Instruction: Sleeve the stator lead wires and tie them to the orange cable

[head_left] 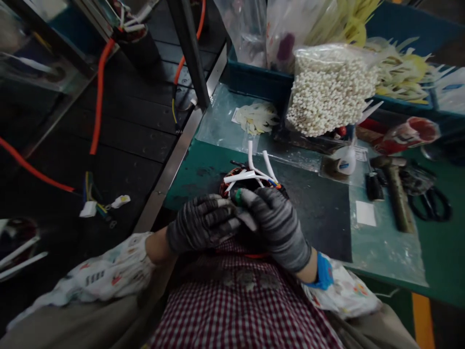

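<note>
A round wound coil with copper windings (225, 188), which looks like a motor stator, lies at the near edge of the green table. White sleeves (240, 177) stick up and across from it. My left hand (203, 220), in a grey striped glove, has its fingers curled at the coil's near left side. My right hand (278, 225), gloved alike, is closed at the near right side, its thumb and fingers meeting the left fingertips. A small green piece (238, 196) shows by the right fingertips. What the fingers hold is hidden by the gloves and blur.
A bag of white beads (327, 89) stands at the back. Pale leaf-shaped sheets (257, 118) lie left of it. A hammer (396, 194), a screwdriver (374, 185) and scissors (432, 201) lie at right. A metal table edge (163, 179) and orange cables (98, 97) are at left.
</note>
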Demonstrator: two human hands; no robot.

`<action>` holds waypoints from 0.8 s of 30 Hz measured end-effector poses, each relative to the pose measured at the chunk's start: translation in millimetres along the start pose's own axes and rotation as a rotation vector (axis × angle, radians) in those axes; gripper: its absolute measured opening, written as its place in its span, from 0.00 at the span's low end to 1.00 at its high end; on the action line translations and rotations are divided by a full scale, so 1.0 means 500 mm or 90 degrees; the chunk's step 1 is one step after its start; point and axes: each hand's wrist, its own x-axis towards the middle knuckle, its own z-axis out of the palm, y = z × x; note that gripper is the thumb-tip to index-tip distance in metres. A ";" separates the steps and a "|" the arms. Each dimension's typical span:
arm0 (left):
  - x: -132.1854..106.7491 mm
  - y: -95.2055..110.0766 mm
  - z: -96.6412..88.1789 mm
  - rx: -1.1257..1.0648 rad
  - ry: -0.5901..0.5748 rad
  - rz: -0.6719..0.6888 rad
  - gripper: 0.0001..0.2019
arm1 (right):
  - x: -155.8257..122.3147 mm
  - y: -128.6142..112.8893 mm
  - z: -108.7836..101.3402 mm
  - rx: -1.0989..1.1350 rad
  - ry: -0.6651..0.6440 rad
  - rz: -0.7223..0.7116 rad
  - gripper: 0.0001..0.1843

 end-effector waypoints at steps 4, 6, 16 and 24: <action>-0.001 -0.049 -0.042 -0.225 0.084 -0.249 0.10 | 0.014 -0.012 0.024 -0.251 -0.079 -0.041 0.14; 0.013 -0.083 -0.040 -0.296 0.093 -0.438 0.15 | 0.020 -0.007 0.028 -0.256 -0.087 -0.058 0.13; 0.078 -0.087 0.012 -0.634 -0.250 -0.296 0.44 | -0.085 -0.032 0.019 -0.137 0.023 -0.048 0.13; 0.066 -0.018 -0.013 -0.387 -0.220 -0.218 0.60 | -0.160 -0.066 0.042 -0.119 0.034 0.018 0.21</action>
